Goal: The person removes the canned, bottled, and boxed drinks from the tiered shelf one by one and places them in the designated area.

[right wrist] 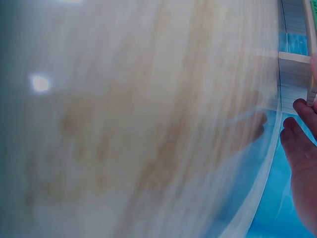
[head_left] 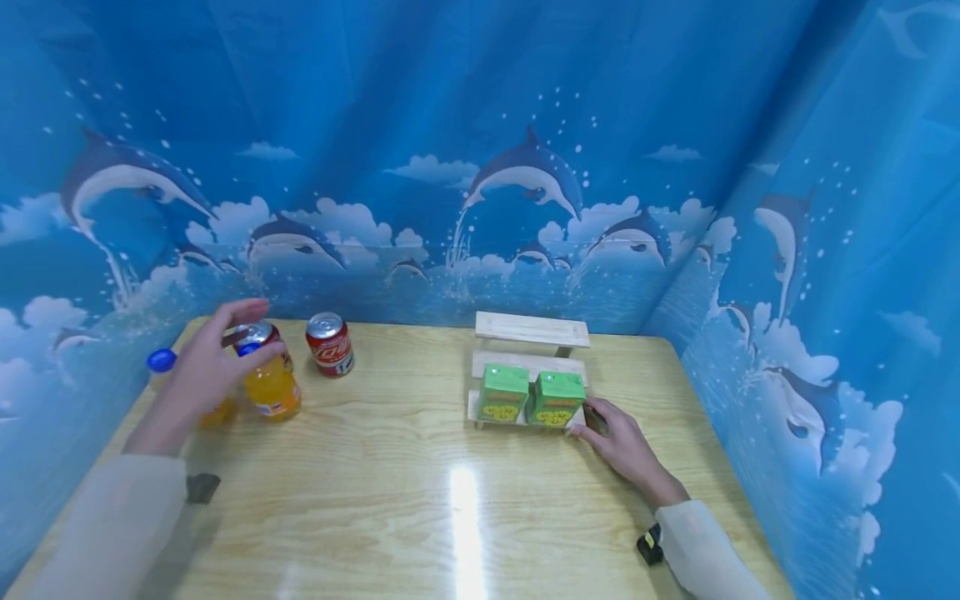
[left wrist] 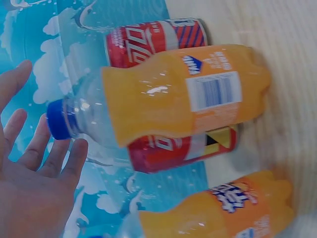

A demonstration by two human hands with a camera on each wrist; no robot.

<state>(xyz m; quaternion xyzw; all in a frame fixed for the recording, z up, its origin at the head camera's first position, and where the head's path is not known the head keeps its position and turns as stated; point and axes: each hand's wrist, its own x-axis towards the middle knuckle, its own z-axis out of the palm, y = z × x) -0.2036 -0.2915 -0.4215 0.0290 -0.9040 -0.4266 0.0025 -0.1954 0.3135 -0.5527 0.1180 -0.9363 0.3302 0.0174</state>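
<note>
My left hand (head_left: 197,371) reaches over the left side of the table, its fingers spread. In the left wrist view the fingers are close to the blue cap of an orange soda bottle (left wrist: 158,94), not wrapped round it. A second orange soda bottle (left wrist: 218,208) stands beside it. Behind them are two red soda cans, one upright in plain sight (head_left: 330,350), the other partly hidden by the hand and bottle. My right hand (head_left: 621,440) holds the lower right end of a small tiered wooden shelf (head_left: 532,329) between thumb and fingers. Two green juice boxes (head_left: 502,393) stand on its lower tier.
The wooden table (head_left: 390,483) carries all these things. A blue curtain (head_left: 375,150) printed with dolphins hangs along its back and sides. Dark wrist devices (head_left: 649,544) sit at the cuffs of the pale sleeves.
</note>
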